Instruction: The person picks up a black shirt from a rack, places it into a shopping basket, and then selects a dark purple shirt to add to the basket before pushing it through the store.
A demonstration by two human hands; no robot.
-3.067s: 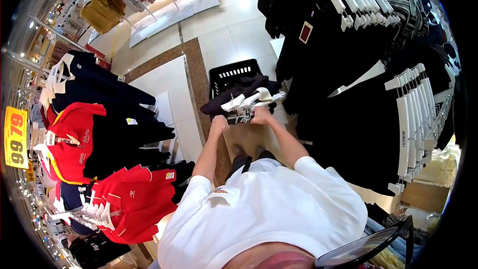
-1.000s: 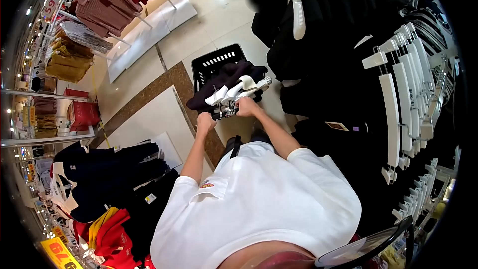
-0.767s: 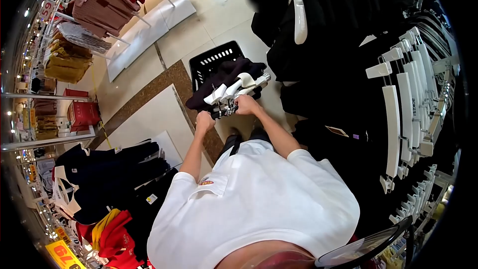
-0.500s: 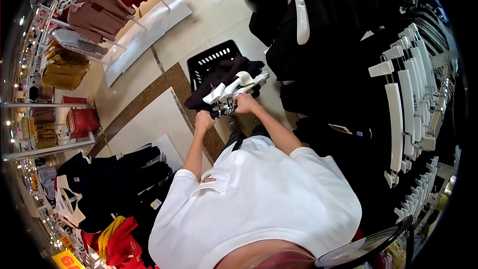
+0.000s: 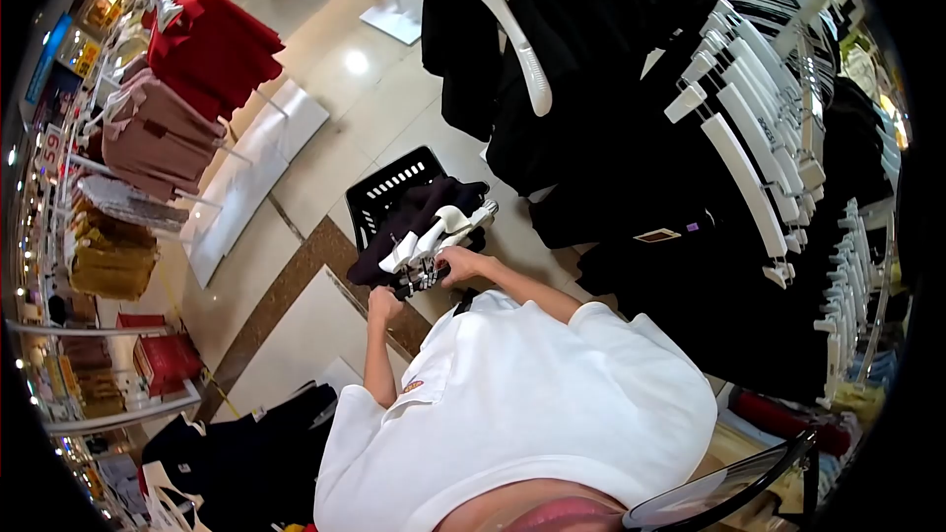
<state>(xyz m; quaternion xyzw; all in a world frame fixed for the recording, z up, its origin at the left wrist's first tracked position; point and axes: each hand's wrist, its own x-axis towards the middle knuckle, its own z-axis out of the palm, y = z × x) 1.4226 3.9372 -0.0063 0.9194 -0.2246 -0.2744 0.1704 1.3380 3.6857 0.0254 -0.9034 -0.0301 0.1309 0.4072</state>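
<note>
A black shopping basket [image 5: 357,209] with slotted sides is in front of me, holding dark purple and black garments [image 5: 406,215]. White clothes hangers [image 5: 430,238] lie on top of the garments, toward the near side. My left hand [image 5: 384,303] is closed around the near left end of the basket's dark handle or rim. My right hand [image 5: 459,264] is closed at the near right end, close beside the hangers. Both thumbs and most fingertips are hidden, so the exact grip is hard to see.
On the right, a rack carries black garments [image 5: 591,69] and white hangers [image 5: 751,163]. To the left hang a red garment [image 5: 209,44] and pink tops [image 5: 163,138] above a white platform [image 5: 258,177]. Dark clothes [image 5: 236,463] are at lower left. A tiled floor [image 5: 389,103] runs between.
My view has shifted, so the basket and both hands appear lower and further left. More of the black garment rack and its hangers shows ahead. Both hands keep their hold on the basket.
</note>
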